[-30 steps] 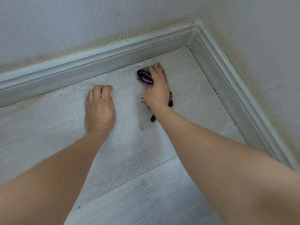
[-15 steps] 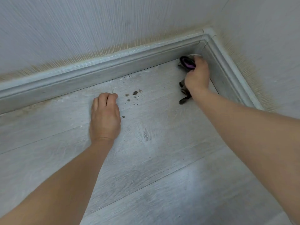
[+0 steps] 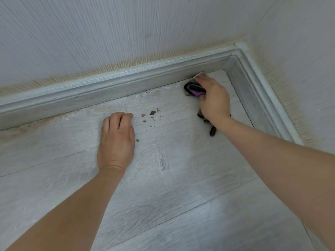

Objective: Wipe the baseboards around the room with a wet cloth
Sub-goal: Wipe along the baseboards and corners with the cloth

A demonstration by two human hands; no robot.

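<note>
floor (image 3: 181, 205): pale wood-look planks fill the space under both forearms; a faint smeared patch lies between the two wrists.
left hand (image 3: 117, 140): flat on the floor, palm down, fingers curled under at the tips, holding nothing; it looks like a prop for the person's weight.
crumbs (image 3: 152, 112): a loose scatter of small brown bits on the floor just to the right of the left hand's fingertips, between the two hands, not gathered up.
right hand (image 3: 213, 99): closed around the cloth, knuckles up, fingertips pushed forward to the foot of the trim.
cloth (image 3: 194, 89): dark, bunched, with a purple fold showing to the left of the right hand and a dark tail trailing out below the wrist; it sits where floor meets trim, touching or all but touching the board. wetness cannot be told.
baseboard (image 3: 126, 84): grey moulded strip running beyond both hands; the stretch beyond the left hand has a gritty, brownish line along its foot.
side baseboard (image 3: 257, 91): the run to the right of the right hand, meeting the first at a corner cap just beyond the cloth.
wall (image 3: 108, 33): ribbed pale covering, yellowed and frayed just above the trim.
progress: judged early to middling here; the corner end is under the cloth, while the grimy foot to the left, the crumbs and every wall out of view look left to do.
</note>
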